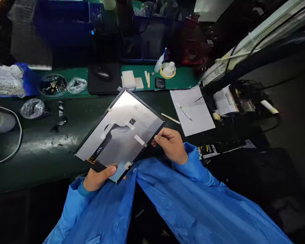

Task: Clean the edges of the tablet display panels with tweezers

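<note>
A tablet display panel [124,135] is held tilted over the near edge of the dark workbench, its silvery back facing me. White tape pieces, printed marks and a dark flex cable [103,145] show on that back. My left hand [99,177] grips the lower edge, thumb on the back and fingers underneath. At the right edge, my right hand [170,144] is closed, thumb and index finger pinched together at the panel's side. Whether a thin piece sits in that pinch I cannot make out.
A lined notepad [198,112] with a pen [183,111] lies to the right. Behind the panel are a mouse [103,73], white pads [128,79], a black battery [160,83] and a dropper bottle [159,63]. Bagged coils [33,108] and a small-parts dish [53,84] stand left.
</note>
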`<state>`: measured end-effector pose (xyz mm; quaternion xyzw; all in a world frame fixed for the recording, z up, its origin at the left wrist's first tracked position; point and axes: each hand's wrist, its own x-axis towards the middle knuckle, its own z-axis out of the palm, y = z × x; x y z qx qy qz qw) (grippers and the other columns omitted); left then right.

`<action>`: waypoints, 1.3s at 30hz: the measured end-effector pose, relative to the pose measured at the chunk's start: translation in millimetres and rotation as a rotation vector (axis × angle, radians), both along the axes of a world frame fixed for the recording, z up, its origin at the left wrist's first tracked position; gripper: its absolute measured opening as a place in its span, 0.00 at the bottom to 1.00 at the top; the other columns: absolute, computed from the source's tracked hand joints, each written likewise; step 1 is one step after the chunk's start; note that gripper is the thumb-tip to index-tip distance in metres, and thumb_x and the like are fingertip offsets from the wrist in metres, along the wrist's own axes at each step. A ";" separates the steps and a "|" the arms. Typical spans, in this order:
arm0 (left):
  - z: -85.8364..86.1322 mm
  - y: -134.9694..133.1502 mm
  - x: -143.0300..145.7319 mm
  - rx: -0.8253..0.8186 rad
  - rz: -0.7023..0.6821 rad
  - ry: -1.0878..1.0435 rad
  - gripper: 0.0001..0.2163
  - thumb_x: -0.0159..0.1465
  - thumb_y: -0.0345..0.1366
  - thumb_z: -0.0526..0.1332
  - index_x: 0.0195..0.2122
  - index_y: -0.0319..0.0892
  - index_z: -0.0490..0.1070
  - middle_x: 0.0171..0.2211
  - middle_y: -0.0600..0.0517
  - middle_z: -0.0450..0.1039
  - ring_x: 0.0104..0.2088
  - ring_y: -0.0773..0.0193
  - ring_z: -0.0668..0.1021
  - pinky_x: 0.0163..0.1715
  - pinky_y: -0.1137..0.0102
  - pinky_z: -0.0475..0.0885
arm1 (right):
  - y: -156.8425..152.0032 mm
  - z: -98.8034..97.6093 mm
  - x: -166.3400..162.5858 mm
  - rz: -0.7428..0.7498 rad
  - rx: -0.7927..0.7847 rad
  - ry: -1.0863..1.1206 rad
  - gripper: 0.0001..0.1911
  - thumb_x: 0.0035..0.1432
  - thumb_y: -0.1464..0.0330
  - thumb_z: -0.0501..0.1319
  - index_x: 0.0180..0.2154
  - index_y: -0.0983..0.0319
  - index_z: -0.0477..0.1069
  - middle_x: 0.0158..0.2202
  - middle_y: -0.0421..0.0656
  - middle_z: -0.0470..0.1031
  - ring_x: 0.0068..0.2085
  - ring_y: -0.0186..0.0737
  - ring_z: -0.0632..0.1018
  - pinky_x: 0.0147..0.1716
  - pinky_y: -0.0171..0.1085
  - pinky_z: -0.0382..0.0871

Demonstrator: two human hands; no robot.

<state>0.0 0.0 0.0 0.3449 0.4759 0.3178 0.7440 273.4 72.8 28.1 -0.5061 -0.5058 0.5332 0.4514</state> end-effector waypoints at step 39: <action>-5.9 13.4 -26.5 0.159 -0.183 0.047 0.28 0.63 0.59 0.64 0.26 0.33 0.82 0.23 0.43 0.77 0.22 0.64 0.74 0.23 0.72 0.64 | 5.0 -2.8 22.3 0.023 0.107 0.015 0.19 0.66 0.55 0.64 0.28 0.60 0.76 0.25 0.40 0.78 0.24 0.36 0.77 0.26 0.35 0.70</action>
